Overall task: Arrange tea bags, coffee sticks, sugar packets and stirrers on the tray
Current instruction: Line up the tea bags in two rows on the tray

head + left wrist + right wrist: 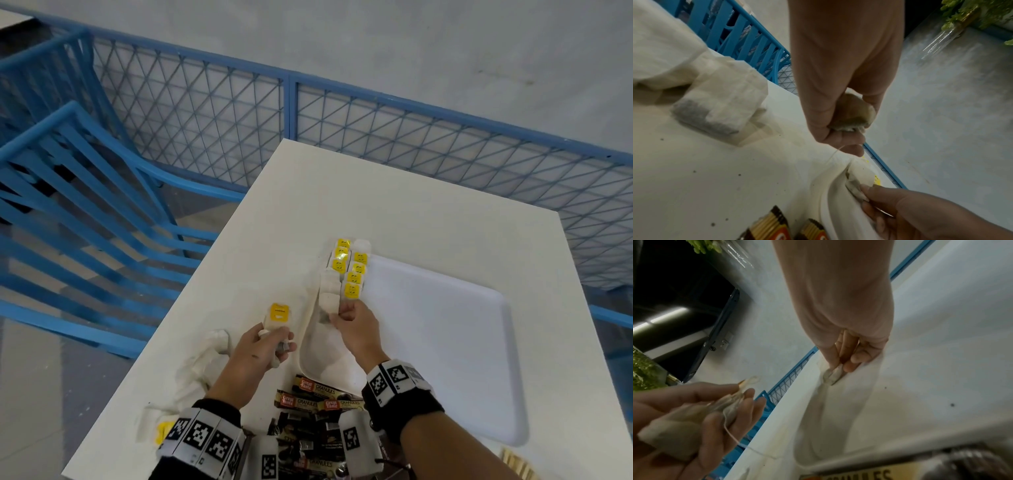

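Head cam only shows the yellow tags (352, 270); wrist cams show left hand (840, 104) fingers curled round a tea bag (854, 113), right hand (849, 340) pinching another (833, 375) against the tray (838, 418).

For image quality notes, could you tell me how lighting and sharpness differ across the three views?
Head view: bright, white tray nearly blown out, fence lines bowed. Left wrist view: dim, left hand soft. Right wrist view: dim, right hand and coffee stick blurred.
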{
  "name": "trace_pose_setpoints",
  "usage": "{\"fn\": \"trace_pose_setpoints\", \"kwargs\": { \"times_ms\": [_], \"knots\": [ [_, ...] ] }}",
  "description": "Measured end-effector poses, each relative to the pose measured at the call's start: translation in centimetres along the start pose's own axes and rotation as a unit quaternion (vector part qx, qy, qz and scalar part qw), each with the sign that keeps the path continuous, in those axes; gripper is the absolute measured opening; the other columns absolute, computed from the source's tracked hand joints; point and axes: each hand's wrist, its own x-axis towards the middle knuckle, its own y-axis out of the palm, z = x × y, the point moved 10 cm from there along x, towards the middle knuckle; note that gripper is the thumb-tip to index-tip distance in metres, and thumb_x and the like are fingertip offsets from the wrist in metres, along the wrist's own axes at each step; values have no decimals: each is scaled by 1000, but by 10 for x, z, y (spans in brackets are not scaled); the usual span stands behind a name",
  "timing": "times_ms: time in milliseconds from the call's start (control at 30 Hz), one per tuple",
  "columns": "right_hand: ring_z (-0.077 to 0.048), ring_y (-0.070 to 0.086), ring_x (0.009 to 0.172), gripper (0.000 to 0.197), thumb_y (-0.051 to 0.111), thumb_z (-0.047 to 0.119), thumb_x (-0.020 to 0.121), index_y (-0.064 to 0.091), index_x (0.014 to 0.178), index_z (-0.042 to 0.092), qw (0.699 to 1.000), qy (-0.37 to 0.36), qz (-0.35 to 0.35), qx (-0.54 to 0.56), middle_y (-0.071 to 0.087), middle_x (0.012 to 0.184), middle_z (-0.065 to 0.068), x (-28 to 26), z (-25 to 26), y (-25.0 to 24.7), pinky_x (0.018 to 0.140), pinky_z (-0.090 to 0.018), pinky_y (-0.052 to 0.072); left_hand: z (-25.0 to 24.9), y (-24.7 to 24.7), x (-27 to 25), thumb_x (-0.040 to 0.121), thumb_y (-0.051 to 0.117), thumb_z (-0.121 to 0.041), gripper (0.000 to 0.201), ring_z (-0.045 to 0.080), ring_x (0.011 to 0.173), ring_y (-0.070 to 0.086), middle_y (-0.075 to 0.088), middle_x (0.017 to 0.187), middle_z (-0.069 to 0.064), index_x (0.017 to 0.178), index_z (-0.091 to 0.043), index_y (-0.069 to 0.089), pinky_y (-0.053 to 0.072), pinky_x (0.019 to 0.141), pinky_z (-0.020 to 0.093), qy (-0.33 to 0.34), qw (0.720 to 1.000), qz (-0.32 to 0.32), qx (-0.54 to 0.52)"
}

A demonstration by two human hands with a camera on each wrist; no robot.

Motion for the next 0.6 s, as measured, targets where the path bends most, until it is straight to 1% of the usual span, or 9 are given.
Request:
{"fn": "trace_pose_setpoints", "kwargs": {
  "times_ms": [33,100,133,200,300,367,467,533,600],
  "knots": [
    [-6,56,71,15,68,12,82,55,90,14,1000,-1,-4,1,60,80,5,0,0,0,62,-14,43,0,0,0,93,55,-13,16,21,86,65,61,82,8,102,1,58,51,77,24,1,1000,3,-4],
    [-14,58,73,18,70,12,80,53,87,14,1000,-2,-5,11,61,81,0,2,0,4,69,-26,51,-2,0,1,93,54,-12,14,22,85,66,59,77,7,99,0,57,53,77,22,4,1000,6,-12],
    [-17,59,73,19,71,12,79,53,84,14,1000,-2,-7,13,62,82,-3,2,0,7,72,-32,53,-3,1,1,93,54,-12,13,21,83,66,59,78,6,98,0,57,53,73,20,6,1000,7,-13],
    [-21,60,70,20,71,13,78,51,81,14,1000,-9,-14,6,64,82,-7,3,3,9,72,-35,54,-6,3,-1,93,55,-14,11,19,80,66,59,79,5,97,-3,58,52,67,19,12,1000,10,-1],
    [-16,56,73,23,72,16,78,51,86,12,999,-20,-11,-30,60,81,-1,5,6,10,70,-31,49,-11,6,-2,90,59,-19,12,11,71,67,61,81,4,95,-7,59,45,62,21,33,998,15,47],
    [-14,53,76,25,71,21,80,50,89,11,998,-38,-17,-57,56,83,1,3,11,6,68,-24,41,-12,8,-2,88,62,-20,15,5,67,67,64,83,4,98,-8,60,44,57,18,44,996,13,72],
    [-12,53,76,22,64,33,85,53,90,15,997,-63,-13,-39,58,86,0,-12,27,2,62,-19,38,-13,11,-2,86,64,-18,20,0,61,65,67,83,4,100,-5,59,43,50,12,53,995,5,90],
    [-4,52,72,21,57,40,89,57,88,19,996,-62,56,-6,58,81,7,-27,35,14,63,-14,38,-15,14,-2,85,66,-17,20,1,58,62,66,80,5,99,-4,59,41,48,12,59,993,9,98],
    [-5,51,67,25,54,44,89,59,84,20,988,-58,137,38,59,75,9,-45,40,27,64,-15,39,-17,18,-2,84,67,-15,18,6,59,59,65,73,3,96,-3,59,39,48,13,67,992,18,108]
  ]
}}
